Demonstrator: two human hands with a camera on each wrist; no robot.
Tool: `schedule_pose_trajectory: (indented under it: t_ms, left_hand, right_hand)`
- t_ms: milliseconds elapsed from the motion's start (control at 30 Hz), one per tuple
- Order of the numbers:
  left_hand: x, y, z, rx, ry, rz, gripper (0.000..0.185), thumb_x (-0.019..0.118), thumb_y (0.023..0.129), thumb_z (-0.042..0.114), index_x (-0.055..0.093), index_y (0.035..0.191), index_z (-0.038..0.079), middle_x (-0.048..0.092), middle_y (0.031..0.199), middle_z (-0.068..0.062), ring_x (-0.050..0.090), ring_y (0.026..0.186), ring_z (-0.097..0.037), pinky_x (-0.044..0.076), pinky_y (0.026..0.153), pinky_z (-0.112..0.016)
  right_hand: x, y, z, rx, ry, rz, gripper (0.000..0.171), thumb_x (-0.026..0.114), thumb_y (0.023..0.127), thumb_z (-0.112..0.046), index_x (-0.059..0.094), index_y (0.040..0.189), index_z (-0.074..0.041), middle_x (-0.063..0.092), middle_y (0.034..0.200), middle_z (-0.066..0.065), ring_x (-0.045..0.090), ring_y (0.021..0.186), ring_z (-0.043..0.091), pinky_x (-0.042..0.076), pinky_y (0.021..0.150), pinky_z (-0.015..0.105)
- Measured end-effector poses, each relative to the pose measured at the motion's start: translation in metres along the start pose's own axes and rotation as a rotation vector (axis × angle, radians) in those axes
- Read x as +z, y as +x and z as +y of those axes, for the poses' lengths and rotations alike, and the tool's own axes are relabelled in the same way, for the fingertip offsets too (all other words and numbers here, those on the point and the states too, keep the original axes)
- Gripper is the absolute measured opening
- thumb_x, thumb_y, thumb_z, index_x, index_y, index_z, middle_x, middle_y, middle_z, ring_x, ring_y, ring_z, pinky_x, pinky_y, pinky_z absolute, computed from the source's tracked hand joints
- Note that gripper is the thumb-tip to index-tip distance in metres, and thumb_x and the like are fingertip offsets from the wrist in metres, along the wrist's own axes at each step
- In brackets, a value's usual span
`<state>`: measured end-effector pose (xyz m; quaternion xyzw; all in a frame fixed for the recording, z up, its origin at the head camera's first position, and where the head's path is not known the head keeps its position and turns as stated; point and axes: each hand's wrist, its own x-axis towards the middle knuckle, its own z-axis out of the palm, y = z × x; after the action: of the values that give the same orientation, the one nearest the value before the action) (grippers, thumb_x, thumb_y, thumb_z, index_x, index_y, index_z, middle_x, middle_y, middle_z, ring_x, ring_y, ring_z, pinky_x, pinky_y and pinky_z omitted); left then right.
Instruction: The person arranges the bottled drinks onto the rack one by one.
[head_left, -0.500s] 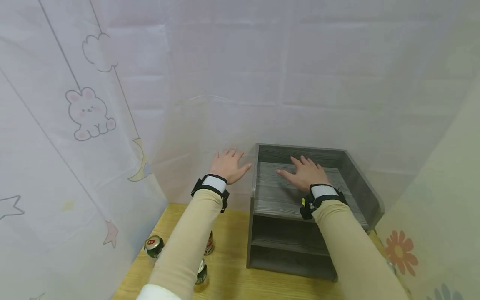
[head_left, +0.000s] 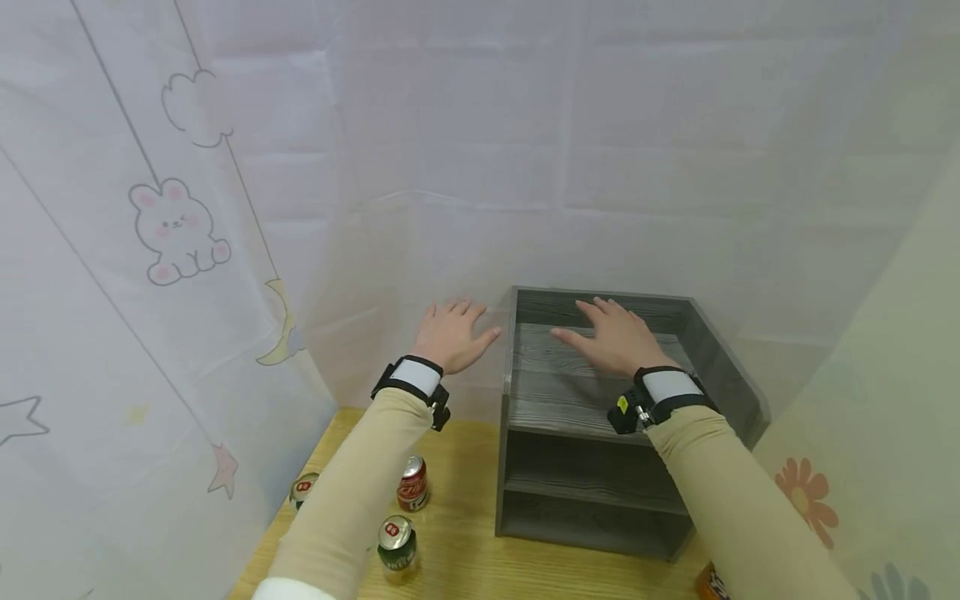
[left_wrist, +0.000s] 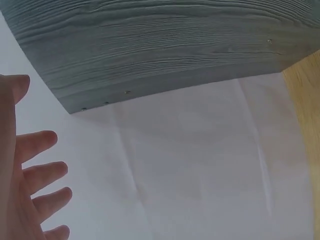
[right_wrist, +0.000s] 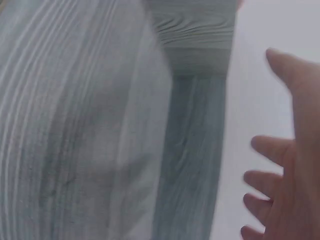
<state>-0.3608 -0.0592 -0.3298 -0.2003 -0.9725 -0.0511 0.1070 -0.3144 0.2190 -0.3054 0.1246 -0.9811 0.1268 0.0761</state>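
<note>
Both hands hang in the air with fingers spread and nothing held. In the head view my left hand (head_left: 452,336) is just left of a grey wood-grain shelf unit (head_left: 555,414). My right hand (head_left: 617,340) hovers over the unit's top board, apart from it as far as I can see. The left wrist view shows the unit's side panel (left_wrist: 165,55) beyond the fingers (left_wrist: 45,176). In the right wrist view the top board (right_wrist: 75,125) lies to one side of the fingers (right_wrist: 265,182).
On the wooden table (head_left: 457,550) stand a red can (head_left: 412,487), a dark green can (head_left: 397,546) and another can (head_left: 302,487) partly behind the left sleeve. An orange can (head_left: 708,583) shows beside the right sleeve. Printed white curtains (head_left: 450,125) enclose the table.
The left wrist has shifted slightly left and down, uncovering more of the red and green cans. My right wrist and forearm have moved a little right, and the orange can now shows.
</note>
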Motion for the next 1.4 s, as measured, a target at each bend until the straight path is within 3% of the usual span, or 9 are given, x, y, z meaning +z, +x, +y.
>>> schedule_pose_trajectory:
  t_ms: [267,600,800,967,1133,1400]
  left_hand:
    - [0.001,-0.015,0.004,0.053,0.021,0.075,0.067,0.034,0.104,0.063,0.047,0.154,0.019,0.047,0.154,-0.007,0.038,0.143,-0.03,0.024,0.117,-0.053]
    - [0.009,-0.048,-0.007,0.078,-0.163,0.149,0.065,0.04,0.105,0.058,0.047,0.154,0.016,0.048,0.152,-0.009,0.044,0.139,-0.03,0.03,0.114,-0.049]
    - [0.019,-0.068,-0.018,0.065,-0.263,0.158,0.064,0.042,0.106,0.056,0.049,0.152,0.012,0.051,0.15,-0.012,0.046,0.137,-0.032,0.033,0.113,-0.049]
    - [0.031,-0.085,-0.028,0.042,-0.315,0.137,0.062,0.046,0.105,0.053,0.051,0.15,0.009,0.052,0.148,-0.013,0.047,0.135,-0.033,0.035,0.111,-0.05]
    - [0.048,-0.099,-0.039,0.0,-0.342,0.123,0.062,0.047,0.105,0.054,0.055,0.147,0.009,0.055,0.145,-0.013,0.05,0.133,-0.034,0.038,0.109,-0.05]
    - [0.074,-0.12,-0.055,-0.066,-0.344,0.086,0.063,0.048,0.104,0.055,0.058,0.143,0.006,0.059,0.14,-0.015,0.054,0.129,-0.036,0.042,0.106,-0.052]
  right_hand:
    - [-0.018,-0.023,0.001,-0.034,-0.082,0.071,0.08,0.053,0.1,-0.058,0.042,0.154,0.001,0.037,0.154,0.031,0.029,0.143,0.048,0.023,0.112,0.065]
    - [-0.034,-0.055,0.005,-0.066,-0.117,0.158,0.082,0.064,0.095,-0.056,0.046,0.15,0.002,0.044,0.149,0.029,0.032,0.141,0.048,0.026,0.11,0.065]
    - [-0.04,-0.075,0.022,0.021,-0.032,0.25,0.087,0.06,0.096,-0.06,0.044,0.149,0.006,0.044,0.144,0.035,0.036,0.134,0.054,0.029,0.104,0.07]
    - [-0.039,-0.092,0.04,0.115,0.08,0.283,0.086,0.059,0.098,-0.056,0.04,0.149,0.01,0.039,0.146,0.039,0.031,0.135,0.058,0.026,0.103,0.073]
    - [-0.035,-0.111,0.061,0.18,0.116,0.334,0.086,0.059,0.098,-0.056,0.04,0.15,0.01,0.039,0.145,0.039,0.033,0.132,0.06,0.028,0.099,0.074]
    - [-0.017,-0.142,0.085,0.275,0.23,0.396,0.089,0.062,0.099,-0.049,0.023,0.159,0.003,0.032,0.151,0.039,0.035,0.13,0.062,0.034,0.091,0.076]
